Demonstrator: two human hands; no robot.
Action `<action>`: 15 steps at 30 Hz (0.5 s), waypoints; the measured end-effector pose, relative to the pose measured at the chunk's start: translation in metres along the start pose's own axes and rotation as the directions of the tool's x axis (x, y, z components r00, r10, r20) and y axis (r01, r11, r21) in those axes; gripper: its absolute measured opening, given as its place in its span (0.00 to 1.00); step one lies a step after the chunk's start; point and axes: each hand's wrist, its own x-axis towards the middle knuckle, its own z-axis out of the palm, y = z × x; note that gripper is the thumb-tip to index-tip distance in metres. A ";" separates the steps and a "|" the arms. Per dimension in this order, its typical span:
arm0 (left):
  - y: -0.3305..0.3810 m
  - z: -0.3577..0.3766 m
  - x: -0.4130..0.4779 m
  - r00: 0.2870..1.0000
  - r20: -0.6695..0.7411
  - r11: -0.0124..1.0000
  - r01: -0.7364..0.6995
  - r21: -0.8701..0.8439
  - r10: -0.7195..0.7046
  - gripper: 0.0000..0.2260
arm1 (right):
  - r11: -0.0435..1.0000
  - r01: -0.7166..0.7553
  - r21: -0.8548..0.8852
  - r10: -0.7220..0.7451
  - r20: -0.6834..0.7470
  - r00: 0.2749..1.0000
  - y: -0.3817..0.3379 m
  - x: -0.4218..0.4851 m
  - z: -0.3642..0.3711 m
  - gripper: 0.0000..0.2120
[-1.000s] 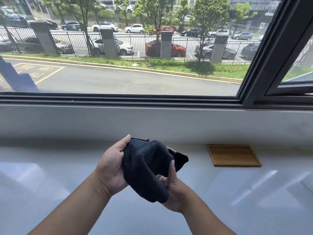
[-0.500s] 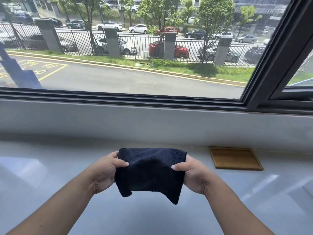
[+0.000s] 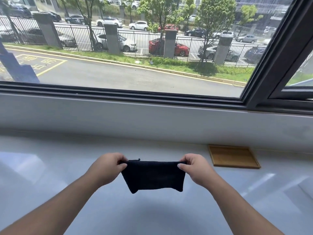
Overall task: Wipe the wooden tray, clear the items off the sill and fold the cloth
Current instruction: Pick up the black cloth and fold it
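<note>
Both hands have drawn apart since a moment ago, and the dark navy cloth (image 3: 153,175) now hangs shorter and wider, stretched flat between them, where it drooped in a looser, deeper fold before. Writing? Only the yellow painted characters in a box on the road (image 3: 36,62) outside, too skewed to read from here.

Now the fingers: the left hand (image 3: 108,167) pinches the cloth's upper left corner, thumb pressed against curled fingers, clamped tight on the fabric. The right hand (image 3: 194,168) does the same at the upper right corner, thumb in front, fingers tucked behind the edge. The top hem runs taut and level between the two grips, and the lower edge hangs free above the surface, touching nothing.

Below lies the glossy white sill (image 3: 67,167), bright with reflections. Off to the right, near the back wall and well apart from the hands, the flat square wooden tray (image 3: 233,156) sits with nothing on it. Behind, a dark-framed window (image 3: 264,68) looks out on a railing fence, trees and parked cars.
</note>
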 end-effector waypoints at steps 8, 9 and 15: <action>-0.007 -0.002 -0.002 0.986 0.076 0.906 -0.165 0.389 0.147 0.03 | 0.993 0.102 0.051 -0.102 0.007 0.995 -0.011 -0.009 -0.018 0.06; -0.006 0.000 -0.002 0.988 0.093 0.931 -0.151 0.332 0.127 0.03 | 0.989 0.117 0.087 -0.120 0.025 0.992 -0.014 -0.010 -0.019 0.06; 0.018 -0.009 -0.007 0.982 0.133 0.827 -0.036 -0.562 0.132 0.06 | 0.869 0.149 0.471 -0.156 -0.025 0.987 -0.033 -0.012 -0.037 0.06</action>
